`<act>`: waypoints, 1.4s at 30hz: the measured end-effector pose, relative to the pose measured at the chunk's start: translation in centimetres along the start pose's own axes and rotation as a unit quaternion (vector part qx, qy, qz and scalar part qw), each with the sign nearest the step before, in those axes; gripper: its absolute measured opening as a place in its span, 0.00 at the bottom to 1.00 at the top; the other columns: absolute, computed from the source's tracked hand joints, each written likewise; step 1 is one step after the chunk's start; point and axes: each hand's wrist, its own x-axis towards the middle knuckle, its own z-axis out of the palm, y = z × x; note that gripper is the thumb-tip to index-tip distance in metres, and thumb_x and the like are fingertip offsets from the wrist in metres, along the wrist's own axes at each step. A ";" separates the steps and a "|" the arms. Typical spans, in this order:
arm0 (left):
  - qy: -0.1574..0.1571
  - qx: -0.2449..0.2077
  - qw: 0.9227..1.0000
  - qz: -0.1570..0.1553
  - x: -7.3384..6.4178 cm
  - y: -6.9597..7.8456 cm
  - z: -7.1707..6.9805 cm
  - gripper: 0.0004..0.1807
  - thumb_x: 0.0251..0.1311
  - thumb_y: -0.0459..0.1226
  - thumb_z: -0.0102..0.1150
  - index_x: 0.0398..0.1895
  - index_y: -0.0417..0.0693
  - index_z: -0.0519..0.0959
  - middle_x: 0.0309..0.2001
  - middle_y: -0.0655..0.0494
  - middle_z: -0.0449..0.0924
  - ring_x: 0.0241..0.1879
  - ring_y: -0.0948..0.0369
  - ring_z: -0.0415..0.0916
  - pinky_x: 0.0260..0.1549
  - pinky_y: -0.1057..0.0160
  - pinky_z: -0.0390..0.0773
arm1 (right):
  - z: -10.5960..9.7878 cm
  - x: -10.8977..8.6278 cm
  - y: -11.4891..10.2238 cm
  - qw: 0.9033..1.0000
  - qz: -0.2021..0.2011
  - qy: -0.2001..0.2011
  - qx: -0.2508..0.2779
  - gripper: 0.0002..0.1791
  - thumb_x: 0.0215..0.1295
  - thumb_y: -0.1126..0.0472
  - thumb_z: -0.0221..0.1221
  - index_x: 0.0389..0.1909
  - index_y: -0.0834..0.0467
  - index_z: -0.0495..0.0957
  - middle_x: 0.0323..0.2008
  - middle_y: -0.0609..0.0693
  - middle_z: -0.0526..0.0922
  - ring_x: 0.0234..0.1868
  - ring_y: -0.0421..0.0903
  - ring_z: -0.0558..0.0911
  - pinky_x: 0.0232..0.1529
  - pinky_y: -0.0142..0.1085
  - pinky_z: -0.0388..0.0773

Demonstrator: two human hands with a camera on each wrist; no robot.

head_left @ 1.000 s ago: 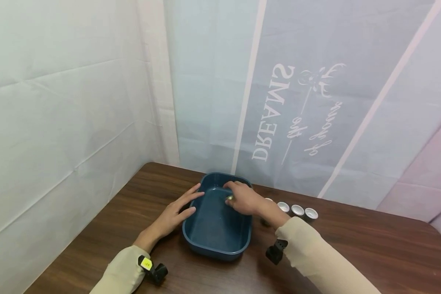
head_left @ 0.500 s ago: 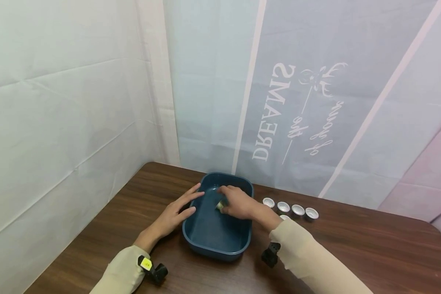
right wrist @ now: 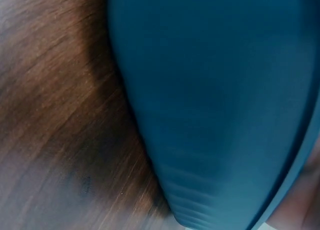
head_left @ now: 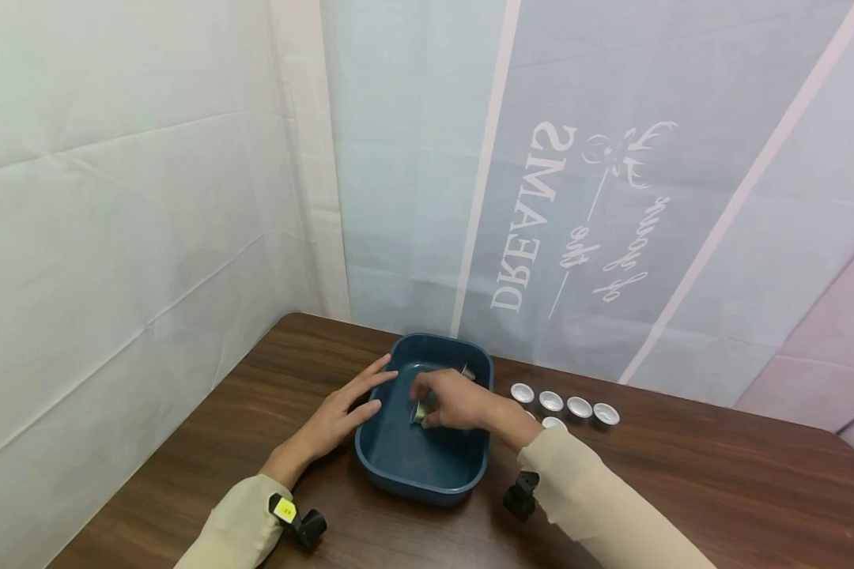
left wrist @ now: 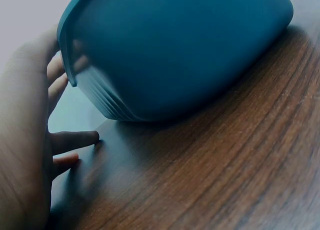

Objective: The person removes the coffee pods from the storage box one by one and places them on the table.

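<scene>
A deep blue plastic basin (head_left: 416, 466) stands on the wooden table. My right hand (head_left: 455, 399) reaches inside over its right rim and pinches a small greenish cup (head_left: 419, 412) with a pale rim, tilted on its side low in the basin. Behind that hand, against the far right wall, another small silver-rimmed cup (head_left: 468, 372) shows partly. My left hand (head_left: 338, 411) rests with spread fingers on the basin's left rim. In the left wrist view, the left hand's lower fingers (left wrist: 75, 141) extend below the rim beside the basin's wall. The right wrist view shows mostly the basin's outer side.
Several small cups with white foil-like tops (head_left: 551, 402) stand on the table right of the basin, some partly hidden by the right forearm. A printed curtain (head_left: 413, 197) hangs behind the table, and a pale one (head_left: 149, 197) along the left.
My right hand has moved left and nearer inside the basin with the pinched cup, which is now lower and more visible. The cup by the far right wall has come into view. My left hand stays.
</scene>
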 end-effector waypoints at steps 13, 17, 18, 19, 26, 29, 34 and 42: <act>0.004 0.011 1.000 0.005 0.1 -3.7 0.7 0.26 0.71 0.32 0.45 0.71 0.46 0.61 0.75 0.51 0.45 0.72 0.51 0.46 0.60 0.35 0.54 | 0.0 0.2 0.2 0.999 0.004 -0.039 0.024 0.18 0.54 0.60 0.70 0.45 0.49 0.78 0.44 0.44 0.80 0.32 0.36 0.77 0.34 0.31 0.75; 0.003 0.017 1.000 0.006 0.1 -4.2 0.7 0.25 0.72 0.36 0.45 0.72 0.51 0.62 0.75 0.56 0.46 0.72 0.53 0.46 0.60 0.36 0.56 | 0.0 0.3 0.3 0.998 0.004 -0.046 0.032 0.17 0.54 0.59 0.71 0.44 0.48 0.79 0.43 0.43 0.79 0.31 0.36 0.77 0.32 0.31 0.75; 0.002 0.018 1.000 0.007 0.1 -4.2 0.6 0.25 0.72 0.36 0.45 0.72 0.50 0.62 0.75 0.57 0.46 0.72 0.54 0.47 0.60 0.36 0.56 | 0.0 0.3 0.3 0.998 0.004 -0.047 0.034 0.17 0.54 0.59 0.71 0.44 0.48 0.79 0.43 0.42 0.79 0.31 0.36 0.77 0.32 0.31 0.75; 0.002 0.018 1.000 0.008 0.1 -4.2 0.6 0.25 0.72 0.37 0.45 0.72 0.50 0.62 0.75 0.57 0.46 0.72 0.54 0.47 0.60 0.36 0.56 | 0.0 0.3 0.3 0.998 0.005 -0.048 0.035 0.16 0.54 0.59 0.71 0.44 0.48 0.79 0.42 0.42 0.79 0.31 0.36 0.77 0.32 0.31 0.75; 0.003 0.019 1.000 0.010 0.1 -4.0 0.6 0.25 0.72 0.38 0.45 0.72 0.50 0.61 0.75 0.56 0.46 0.72 0.55 0.47 0.60 0.36 0.56 | 0.1 0.3 0.2 0.997 0.000 -0.060 0.049 0.14 0.54 0.60 0.70 0.41 0.48 0.80 0.40 0.40 0.78 0.30 0.36 0.77 0.32 0.32 0.75; 0.003 0.015 1.000 0.009 0.0 -4.0 0.6 0.26 0.72 0.37 0.45 0.72 0.51 0.61 0.75 0.56 0.46 0.72 0.55 0.47 0.60 0.36 0.56 | 0.1 0.3 0.1 0.997 -0.001 -0.063 0.052 0.14 0.55 0.61 0.70 0.41 0.49 0.80 0.39 0.39 0.78 0.30 0.36 0.78 0.32 0.31 0.75; 0.001 0.015 1.000 0.006 -0.1 -4.0 0.7 0.25 0.73 0.39 0.45 0.72 0.54 0.61 0.75 0.57 0.45 0.72 0.55 0.46 0.60 0.37 0.56 | 0.1 0.3 0.2 0.997 -0.007 -0.061 0.050 0.13 0.55 0.60 0.69 0.41 0.48 0.80 0.39 0.38 0.78 0.33 0.35 0.78 0.34 0.31 0.76; 0.006 0.019 1.000 0.006 -0.1 -4.0 0.7 0.25 0.72 0.39 0.45 0.72 0.53 0.62 0.75 0.58 0.46 0.72 0.55 0.47 0.60 0.37 0.56 | -0.4 -0.2 0.4 0.995 -0.028 -0.033 0.088 0.14 0.57 0.60 0.68 0.45 0.50 0.79 0.37 0.38 0.80 0.37 0.38 0.80 0.36 0.32 0.77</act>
